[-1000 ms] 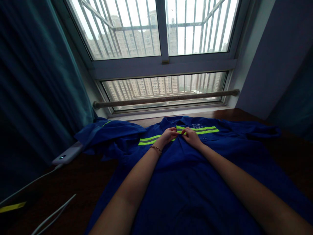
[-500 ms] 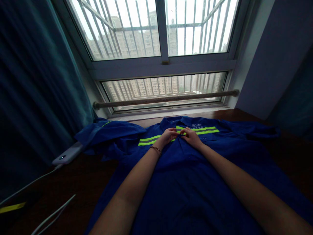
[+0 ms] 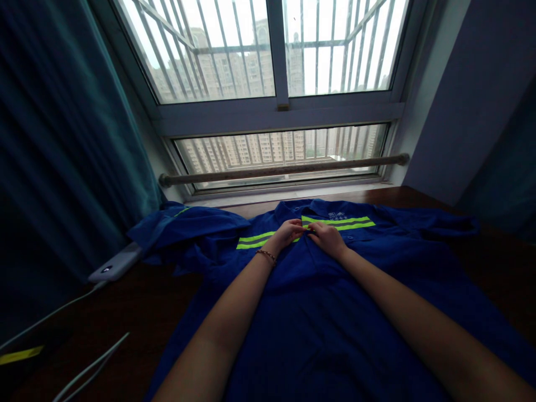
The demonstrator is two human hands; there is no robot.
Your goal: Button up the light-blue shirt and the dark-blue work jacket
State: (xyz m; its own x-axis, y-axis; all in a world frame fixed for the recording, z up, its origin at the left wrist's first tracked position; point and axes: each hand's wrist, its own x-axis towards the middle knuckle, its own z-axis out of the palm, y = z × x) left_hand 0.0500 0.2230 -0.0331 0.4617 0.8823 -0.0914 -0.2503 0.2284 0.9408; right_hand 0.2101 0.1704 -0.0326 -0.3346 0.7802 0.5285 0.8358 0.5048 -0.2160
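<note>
— Right, quick pass: where's your left grip [image 3: 288, 234]?
— On the front of the blue shirt [image 3: 318, 318], thumb and fingertips pinching cloth at mid-chest, a bit below the collar [image 3: 287, 211]. Beaded bracelet [image 3: 267, 255] on that wrist.
— Right grip [image 3: 329, 239]?
— Just beside the left, fingers bent, also pinching the shirt front. Fingertips nearly meet; exactly what's between them is too small to tell.
— Shirt location?
— Spread on the dark wooden bench [image 3: 167, 312], collar toward the window [image 3: 276, 114], lower part running toward me under my forearms. Lightly creased.
— Markings?
— Yellow-green left stripe [image 3: 254, 241] and right stripe [image 3: 355, 224], each with a grey band. White print [image 3: 337, 215] above the right one, small button [image 3: 350, 238] below it.
— Surroundings, fast.
— White device [image 3: 118, 263] on my left, far end against blue cloth, white cable [image 3: 54, 308] at its near end. Looped cable [image 3: 94, 364] nearer me, yellow strip [image 3: 20, 355] by the left edge. Teal curtain [image 3: 71, 128] on the left, rail [image 3: 285, 168] across the lower pane.
</note>
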